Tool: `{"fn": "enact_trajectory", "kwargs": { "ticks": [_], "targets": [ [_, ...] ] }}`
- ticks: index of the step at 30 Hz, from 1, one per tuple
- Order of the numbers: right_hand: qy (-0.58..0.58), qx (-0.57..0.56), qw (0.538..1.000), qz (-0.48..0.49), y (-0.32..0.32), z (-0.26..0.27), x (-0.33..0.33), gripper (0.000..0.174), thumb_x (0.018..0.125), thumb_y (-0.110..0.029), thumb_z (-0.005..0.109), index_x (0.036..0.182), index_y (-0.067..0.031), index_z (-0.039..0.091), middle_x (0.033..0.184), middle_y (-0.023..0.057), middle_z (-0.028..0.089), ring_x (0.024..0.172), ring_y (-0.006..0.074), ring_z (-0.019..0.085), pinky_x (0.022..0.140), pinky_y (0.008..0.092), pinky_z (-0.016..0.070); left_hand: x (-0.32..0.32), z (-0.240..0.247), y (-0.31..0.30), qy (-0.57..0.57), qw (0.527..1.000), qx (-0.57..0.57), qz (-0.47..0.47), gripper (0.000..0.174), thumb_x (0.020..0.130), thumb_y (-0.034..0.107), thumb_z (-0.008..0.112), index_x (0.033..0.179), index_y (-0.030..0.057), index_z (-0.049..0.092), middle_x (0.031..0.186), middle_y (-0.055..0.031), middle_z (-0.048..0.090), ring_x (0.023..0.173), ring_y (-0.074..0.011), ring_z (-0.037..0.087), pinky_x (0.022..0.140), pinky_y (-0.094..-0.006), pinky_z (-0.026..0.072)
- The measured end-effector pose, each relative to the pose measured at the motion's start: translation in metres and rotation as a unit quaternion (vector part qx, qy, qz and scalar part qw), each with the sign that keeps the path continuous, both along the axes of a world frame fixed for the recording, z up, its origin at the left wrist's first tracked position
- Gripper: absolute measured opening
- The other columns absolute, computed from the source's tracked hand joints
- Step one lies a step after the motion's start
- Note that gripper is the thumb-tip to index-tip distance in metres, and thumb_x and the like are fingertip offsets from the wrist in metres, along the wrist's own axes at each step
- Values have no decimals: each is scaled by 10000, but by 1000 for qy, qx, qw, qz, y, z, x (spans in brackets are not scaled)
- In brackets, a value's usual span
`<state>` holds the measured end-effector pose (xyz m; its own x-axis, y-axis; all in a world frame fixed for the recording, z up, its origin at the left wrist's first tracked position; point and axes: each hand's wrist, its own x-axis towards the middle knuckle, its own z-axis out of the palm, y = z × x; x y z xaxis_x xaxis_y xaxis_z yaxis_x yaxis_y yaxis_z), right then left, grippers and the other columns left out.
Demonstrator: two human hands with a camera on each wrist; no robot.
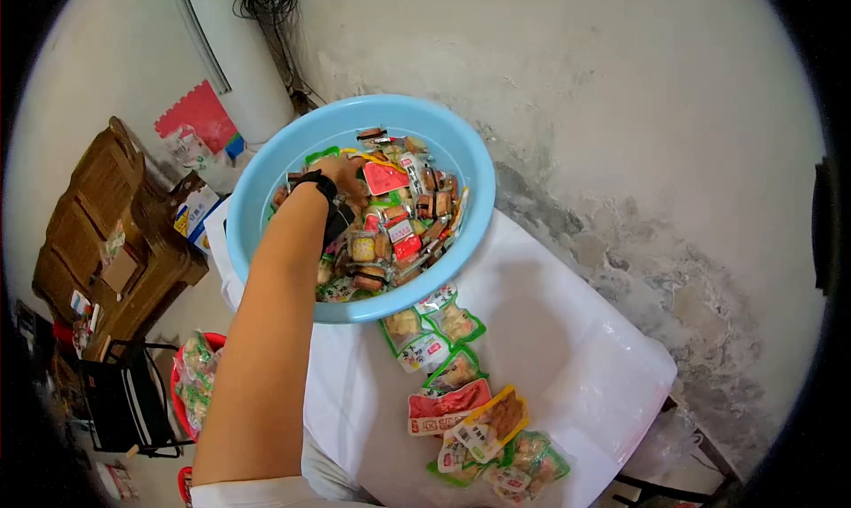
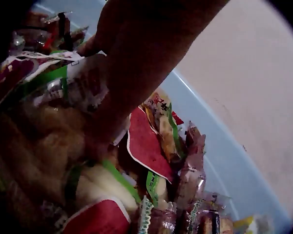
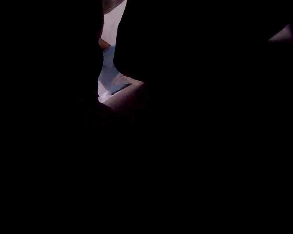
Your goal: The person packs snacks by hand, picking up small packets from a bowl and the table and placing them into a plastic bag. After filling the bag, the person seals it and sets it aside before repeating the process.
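Observation:
In the head view my left hand (image 1: pixel 344 173), with a black band at its wrist, reaches into a light blue basin (image 1: pixel 474 167) full of small wrapped snacks. A packet with a red label (image 1: pixel 385 178) lies just beside the fingers. The left wrist view shows the hand (image 2: pixel 122 63) dark against the packets, its lower fingers hidden among them; whether they hold anything cannot be told. A red-labelled packet (image 2: pixel 149 146) and clear-wrapped pieces (image 2: pixel 191 178) lie near it. My right hand is not seen; the right wrist view is almost wholly dark.
The basin stands on a white-covered table (image 1: pixel 567 331). Near its front lie several green-edged packets (image 1: pixel 456 322), a red packet (image 1: pixel 446 406) and a yellow-edged one (image 1: pixel 503 415). A wooden bench (image 1: pixel 115 215), a black folding chair (image 1: pixel 133 397) and a red container (image 1: pixel 180 402) are at left.

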<state>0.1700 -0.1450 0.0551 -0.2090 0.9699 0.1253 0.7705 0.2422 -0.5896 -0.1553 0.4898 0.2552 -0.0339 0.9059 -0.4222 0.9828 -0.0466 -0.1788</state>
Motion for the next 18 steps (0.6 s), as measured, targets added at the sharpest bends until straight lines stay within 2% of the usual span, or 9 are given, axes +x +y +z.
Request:
{"fn": "enact_trajectory", "kwargs": {
  "ticks": [4,6,7,8,10,12,15,17,18],
  "targets": [
    [25,35,999,-20,26,40,-6,264,674,-146,664,930,-117,607,979,113,547,906,330,511,779,474,404,-28,-17,18,-18,999,-28,2,1131,537,514,795,1412,105,205,1349,-203,396,1184,-345,455,932,-445,412],
    [80,-19,997,-6,34,57,-6,267,664,-125,662,923,-105,604,977,118,544,888,335,513,763,473,407,-37,-13,13,-111,991,-78,21,1147,511,490,819,1404,92,219,1249,-204,497,1101,-333,518,886,-422,440],
    [82,-19,996,-4,32,53,-5,267,664,-125,662,923,-105,604,977,118,544,888,335,513,763,473,407,-28,1,0,-133,980,-117,86,1112,506,480,823,1379,68,272,1251,-197,489,1101,-300,511,877,-408,441],
    [81,-20,996,0,28,45,-4,273,661,-123,662,927,-103,603,979,123,542,889,341,511,764,477,407,-31,-3,-1,-131,981,-117,88,1112,506,480,823,1379,68,272,1251,-197,489,1101,-300,511,877,-408,441],
    [82,-23,996,5,20,31,-3,279,659,-122,661,931,-100,602,982,127,540,890,347,510,765,481,408,-37,-11,-2,-134,987,-83,-14,1046,511,447,823,1353,73,327,1260,-198,479,1125,-287,493,868,-413,442],
    [68,-73,995,-9,14,20,-1,282,650,-130,662,923,-97,602,975,132,541,887,355,508,765,491,409,-37,-10,-2,-127,986,-103,-12,1038,537,448,811,1364,78,305,1270,-189,477,1111,-290,509,862,-408,447],
    [42,-23,999,0,13,19,1,292,646,-142,660,928,-97,597,976,135,538,888,360,506,765,493,411,-39,-1,-10,-113,984,-139,-5,1023,589,451,786,1387,86,260,1289,-171,474,1083,-297,542,849,-397,455],
    [47,-14,999,-5,20,34,-2,277,663,-142,651,929,-89,591,972,134,538,889,361,504,766,491,412,-47,3,-23,-213,974,-80,20,828,635,336,755,1327,89,372,1185,-187,549,1023,-313,570,822,-398,462],
    [51,-5,999,-10,23,43,-5,262,681,-141,643,930,-81,586,968,134,539,891,362,503,768,490,412,-51,3,-28,-211,974,-79,20,828,635,336,755,1327,89,372,1185,-187,549,1023,-313,570,822,-398,462]
  ]
}}
